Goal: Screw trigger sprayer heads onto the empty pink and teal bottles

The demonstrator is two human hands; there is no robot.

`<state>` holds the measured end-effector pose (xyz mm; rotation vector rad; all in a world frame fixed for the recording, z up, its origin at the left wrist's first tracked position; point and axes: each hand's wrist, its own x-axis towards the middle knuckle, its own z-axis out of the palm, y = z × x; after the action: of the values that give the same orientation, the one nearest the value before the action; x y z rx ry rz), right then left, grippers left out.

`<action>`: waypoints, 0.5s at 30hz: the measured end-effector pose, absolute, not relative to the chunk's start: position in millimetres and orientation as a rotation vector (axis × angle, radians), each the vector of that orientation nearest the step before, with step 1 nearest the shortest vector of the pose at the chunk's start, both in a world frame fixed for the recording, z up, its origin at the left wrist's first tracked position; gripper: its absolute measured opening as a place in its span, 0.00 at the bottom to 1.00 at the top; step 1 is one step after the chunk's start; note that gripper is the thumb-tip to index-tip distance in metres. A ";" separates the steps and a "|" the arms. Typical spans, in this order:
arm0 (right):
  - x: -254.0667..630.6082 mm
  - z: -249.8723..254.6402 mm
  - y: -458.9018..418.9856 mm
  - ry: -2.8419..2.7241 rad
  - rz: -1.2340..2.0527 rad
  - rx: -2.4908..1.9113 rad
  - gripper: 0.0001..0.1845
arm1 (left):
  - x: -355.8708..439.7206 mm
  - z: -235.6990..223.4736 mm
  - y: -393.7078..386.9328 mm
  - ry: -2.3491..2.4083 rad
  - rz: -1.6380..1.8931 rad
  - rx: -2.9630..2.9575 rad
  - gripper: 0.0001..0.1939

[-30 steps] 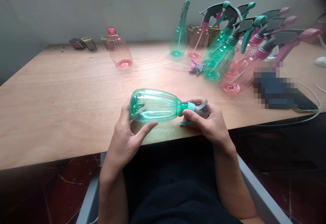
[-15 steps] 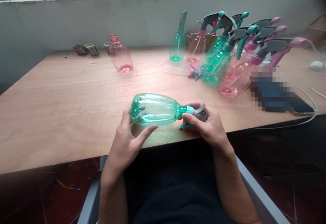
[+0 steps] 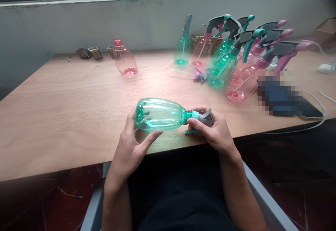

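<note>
A clear green spray bottle (image 3: pixel 160 114) lies on its side in the air above the front of the table, its base to the left. My left hand (image 3: pixel 133 143) supports the base end, fingers behind and under it, thumb along the near side. At the neck, my right hand (image 3: pixel 210 129) grips the grey trigger sprayer head (image 3: pixel 206 118) by its light teal collar. The sprayer's teal nozzle end shows below my right fingers. Part of the head is hidden by that hand. The sprayer meets the bottle's neck; how tightly it is screwed, I cannot tell.
A pink bottle (image 3: pixel 125 58) without a sprayer stands at the back left. Several green and pink spray bottles (image 3: pixel 223 68) are grouped at the back right. Before them lies a loose pink-and-grey sprayer (image 3: pixel 201 75). A blurred-out dark item (image 3: pixel 280 96) and a white cable (image 3: pixel 324 110) are farther right.
The view has tilted up very slightly, so everything sits a little lower. Both hands keep the same hold on the green bottle and sprayer.
</note>
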<state>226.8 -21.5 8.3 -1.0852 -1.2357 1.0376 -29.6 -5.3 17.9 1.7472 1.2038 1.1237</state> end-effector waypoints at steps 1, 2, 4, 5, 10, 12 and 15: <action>226.7 8.6 -21.4 -1.238 1.036 -1.087 0.17 | -29.6 17.8 -5.4 1.205 1.123 1.745 0.33; 226.7 8.7 -21.4 -1.240 1.035 -1.089 0.17 | -29.5 17.8 -5.5 1.208 1.123 1.743 0.33; 226.7 8.5 -21.3 -1.238 1.035 -1.089 0.17 | -29.3 17.9 -5.5 1.213 1.125 1.739 0.32; 226.7 8.2 -21.3 -1.237 1.034 -1.088 0.17 | -29.2 17.9 -5.4 1.215 1.126 1.737 0.32; 226.7 7.4 -21.8 -1.227 1.035 -1.091 0.16 | -28.6 18.1 -5.2 1.209 1.130 1.733 0.31; 226.7 7.2 -22.1 -1.218 1.042 -1.090 0.17 | -28.6 18.2 -5.3 1.211 1.127 1.731 0.31; 226.8 6.7 -22.4 -1.208 1.053 -1.085 0.18 | -28.9 17.8 -5.4 1.213 1.128 1.735 0.31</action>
<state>226.8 -22.4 6.7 -1.0853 -1.2077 1.0532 -28.9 -5.4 17.8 1.7346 1.2128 1.1277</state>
